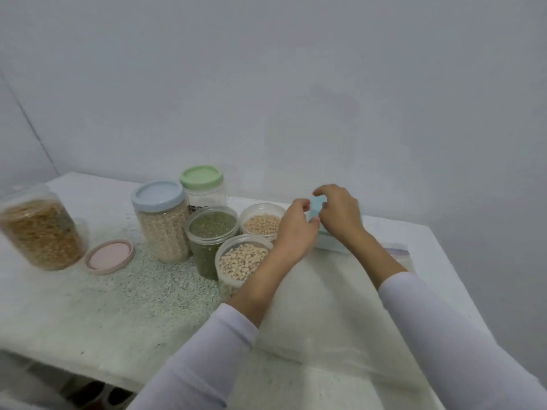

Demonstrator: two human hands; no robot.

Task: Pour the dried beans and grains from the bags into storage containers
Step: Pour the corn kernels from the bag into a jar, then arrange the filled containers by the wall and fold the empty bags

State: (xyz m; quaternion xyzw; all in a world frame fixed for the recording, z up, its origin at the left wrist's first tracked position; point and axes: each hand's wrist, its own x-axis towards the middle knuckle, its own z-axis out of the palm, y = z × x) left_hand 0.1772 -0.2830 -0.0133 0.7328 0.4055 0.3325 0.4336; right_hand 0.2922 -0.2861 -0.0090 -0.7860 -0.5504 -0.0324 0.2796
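A large clear bag of white grain lies on the table in front of me, its pale blue top strip pointing away. My left hand and my right hand meet at that blue top, fingers curled and pinching it from either side. Just left of the bag stand three open clear jars: green beans, pale round beans and black-eyed beans. My left forearm passes beside the black-eyed jar.
A blue-lidded jar of pale grain and a green-lidded jar stand behind the open ones. A big jar of brown grain sits far left, with a loose pink lid beside it. The white table meets a wall behind.
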